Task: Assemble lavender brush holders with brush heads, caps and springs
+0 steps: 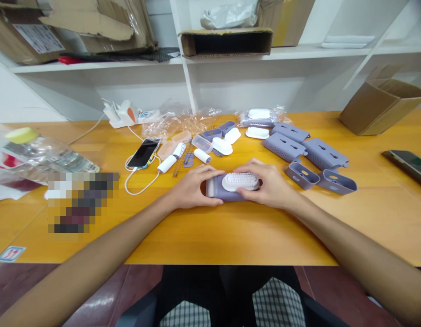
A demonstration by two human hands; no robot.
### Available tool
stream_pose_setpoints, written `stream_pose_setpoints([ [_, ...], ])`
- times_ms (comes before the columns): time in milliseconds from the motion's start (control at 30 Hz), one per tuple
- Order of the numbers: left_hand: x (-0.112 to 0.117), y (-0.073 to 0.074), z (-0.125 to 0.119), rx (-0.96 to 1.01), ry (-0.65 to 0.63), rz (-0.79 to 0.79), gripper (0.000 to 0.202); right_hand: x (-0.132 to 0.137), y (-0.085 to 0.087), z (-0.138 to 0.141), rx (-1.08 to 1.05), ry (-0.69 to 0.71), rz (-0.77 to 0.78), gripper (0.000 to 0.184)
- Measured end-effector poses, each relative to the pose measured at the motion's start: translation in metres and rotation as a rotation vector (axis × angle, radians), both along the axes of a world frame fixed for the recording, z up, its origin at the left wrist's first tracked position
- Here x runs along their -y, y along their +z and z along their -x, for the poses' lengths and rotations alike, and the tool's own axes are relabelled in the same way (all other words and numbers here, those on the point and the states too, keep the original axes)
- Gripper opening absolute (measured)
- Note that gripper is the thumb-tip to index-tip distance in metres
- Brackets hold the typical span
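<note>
Brush (240, 181) sits on a purple case (219, 189) at table (231, 236) centre, left hand (192, 188) and right hand (270, 184) fingers clasping both ends. Four purple shells (308, 159) lie right; no writing legible.

Left hand (192, 187) and right hand (270, 184) grip a purple case (219, 190) topped by a white brush head (240, 181), resting on the desk (231, 231); loose purple shells (304, 152) lie near.
</note>
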State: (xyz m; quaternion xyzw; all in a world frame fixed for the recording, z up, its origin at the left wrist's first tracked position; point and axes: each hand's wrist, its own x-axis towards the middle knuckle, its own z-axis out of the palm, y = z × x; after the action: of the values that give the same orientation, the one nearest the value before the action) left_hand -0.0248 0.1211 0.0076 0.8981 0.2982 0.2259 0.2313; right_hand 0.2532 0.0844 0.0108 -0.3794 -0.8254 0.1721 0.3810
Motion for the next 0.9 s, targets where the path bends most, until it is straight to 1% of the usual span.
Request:
stream_pose_setpoints([
  [233,0.002,0.001,-0.002,0.004,-0.043,0.034,0.079,0.004,0.002,0.004,-0.015,0.062,0.025,0.038],
  [367,0.003,0.001,-0.003,0.008,-0.047,0.032,0.077,0.004,0.0,0.006,-0.028,0.068,0.012,0.037],
  [533,-0.001,0.0,-0.001,-0.017,-0.044,0.006,0.077,-0.001,0.001,-0.002,-0.051,0.059,0.001,0.037],
  [600,-0.005,-0.001,0.002,-0.043,-0.018,-0.01,0.077,-0.005,0.003,-0.009,-0.07,0.032,-0.018,0.031],
  [667,-0.008,-0.002,0.005,-0.052,0.008,-0.025,0.076,-0.009,0.006,-0.017,-0.076,0.008,-0.034,0.021],
  [733,-0.011,-0.003,0.008,-0.046,0.017,-0.036,0.076,-0.014,0.008,-0.024,-0.059,-0.006,-0.022,0.014],
  [900,-0.012,-0.002,0.009,-0.048,0.02,-0.041,0.076,-0.018,0.007,-0.03,-0.033,0.011,0.05,0.013],
])
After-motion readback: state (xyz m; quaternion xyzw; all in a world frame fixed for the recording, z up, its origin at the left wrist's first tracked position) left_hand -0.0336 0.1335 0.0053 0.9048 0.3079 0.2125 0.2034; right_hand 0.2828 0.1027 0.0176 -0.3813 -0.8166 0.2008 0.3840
